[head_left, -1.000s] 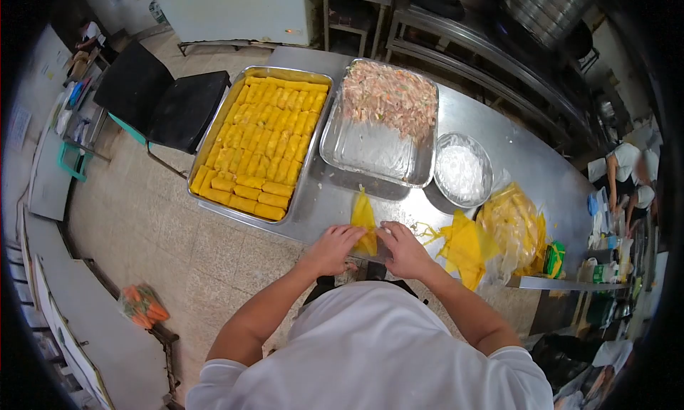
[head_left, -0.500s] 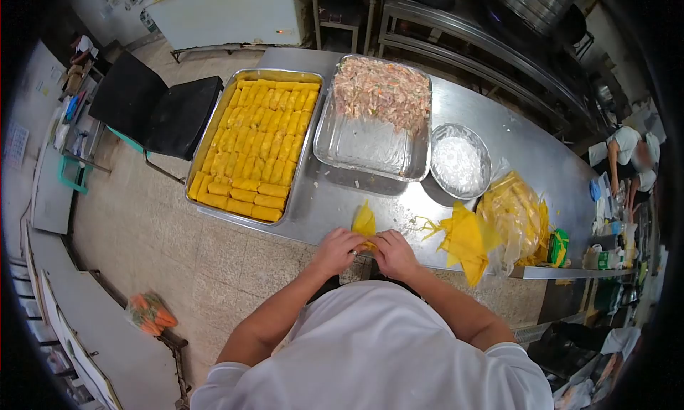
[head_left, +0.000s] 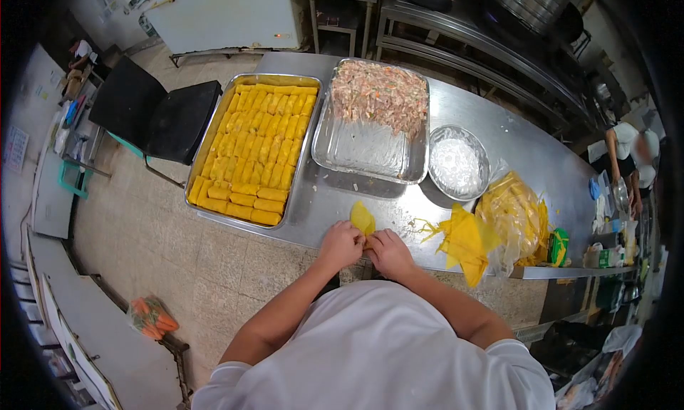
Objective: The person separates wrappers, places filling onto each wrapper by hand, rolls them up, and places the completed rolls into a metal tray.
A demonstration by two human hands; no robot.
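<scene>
A yellow wrapper lies at the near edge of the steel table, its far tip flat and its near part under my fingers. My left hand is closed on its left side, and my right hand is closed on its right side. Several yellow rolls fill a metal tray at the left. Beyond my hands, a second tray holds chopped filling in its far part. Loose yellow wrappers lie to the right, beside a plastic bag of more yellow wrappers.
A round metal pan stands right of the filling tray. A black chair is left of the table. A bag of carrots sits at lower left. Another person is at the far right, one more at upper left.
Both hands have drawn close together over the wrapper, and its near part is now folded under my fingers. The co-worker at the right now holds a round metal object.
</scene>
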